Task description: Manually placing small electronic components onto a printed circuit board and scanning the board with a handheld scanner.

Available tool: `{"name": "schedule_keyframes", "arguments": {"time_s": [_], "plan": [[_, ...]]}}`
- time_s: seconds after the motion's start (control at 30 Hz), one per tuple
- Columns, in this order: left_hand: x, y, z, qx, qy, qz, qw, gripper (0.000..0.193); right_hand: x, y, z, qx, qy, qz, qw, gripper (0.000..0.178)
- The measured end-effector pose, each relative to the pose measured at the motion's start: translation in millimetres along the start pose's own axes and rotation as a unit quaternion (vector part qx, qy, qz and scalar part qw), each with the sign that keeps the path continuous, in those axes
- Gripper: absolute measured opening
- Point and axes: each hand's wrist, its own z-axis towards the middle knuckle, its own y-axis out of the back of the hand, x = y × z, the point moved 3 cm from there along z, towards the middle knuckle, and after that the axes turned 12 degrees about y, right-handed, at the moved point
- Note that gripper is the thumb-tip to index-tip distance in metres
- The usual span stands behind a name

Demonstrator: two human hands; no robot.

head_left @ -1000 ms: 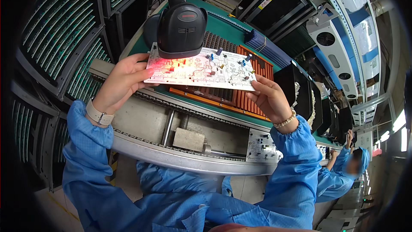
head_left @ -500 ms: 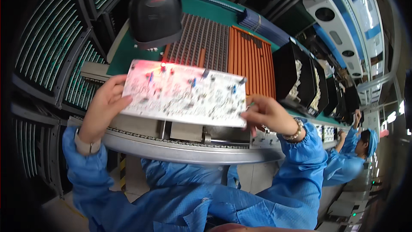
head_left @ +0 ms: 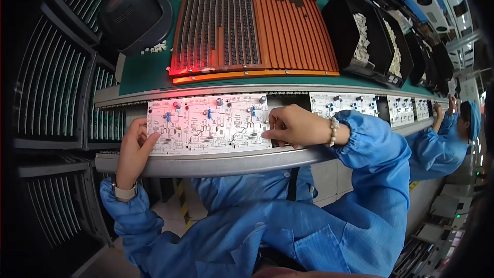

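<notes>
A white circuit board [head_left: 200, 136] with printed traces and small blue and black parts lies on the conveyor rails in front of me. My left hand [head_left: 135, 149] grips its left end, the thumb over the top face. At the opposite end, my right hand [head_left: 301, 126] has its fingers curled and pinching the board's right edge. Red light falls on the board's upper left, near a black hooded scanner [head_left: 131, 18].
Beyond the conveyor [head_left: 206, 167] a brown slotted tray [head_left: 293, 31] holds rows of dark parts. Black bins [head_left: 350, 36] of white pieces stand right of it. More boards [head_left: 343, 104] sit down the line, by a co-worker [head_left: 447, 134] in blue. Racks [head_left: 49, 90] stand at left.
The circuit board has come down from above the conveyor onto its rails, both hands still on it. The camera view has shifted, and the red glow now also reaches the tray.
</notes>
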Motion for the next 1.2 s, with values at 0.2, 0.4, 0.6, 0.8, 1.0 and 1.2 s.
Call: {"name": "schedule_keyframes", "arguments": {"time_s": [0.2, 0.4, 0.6, 0.8, 1.0, 1.2], "plan": [[2, 3, 6, 0.007, 0.016, -0.003, 1.0, 0.029, -3, -5, 2, -0.024, 0.012, -0.007, 1.0, 0.034], [-24, 10, 7, -0.11, -0.053, 0.181, 0.976, 0.028, 6, 21, -12, -0.081, 0.109, -0.187, 0.973, 0.032], [-131, -41, 43, -0.122, -0.314, 0.199, 0.92, 0.021, 11, 102, -18, -0.259, 0.112, -0.316, 0.906, 0.027], [-153, -72, 86, -0.166, -0.348, 0.352, 0.853, 0.026, -46, 173, 23, -0.314, 0.013, -0.427, 0.848, 0.031], [-158, -72, 86, -0.154, -0.361, 0.384, 0.836, 0.035, -65, 192, 50, -0.315, -0.002, -0.517, 0.796, 0.038], [-162, -71, 79, -0.141, -0.379, 0.471, 0.784, 0.053, -70, 200, 57, -0.374, 0.019, -0.523, 0.765, 0.022]]}}
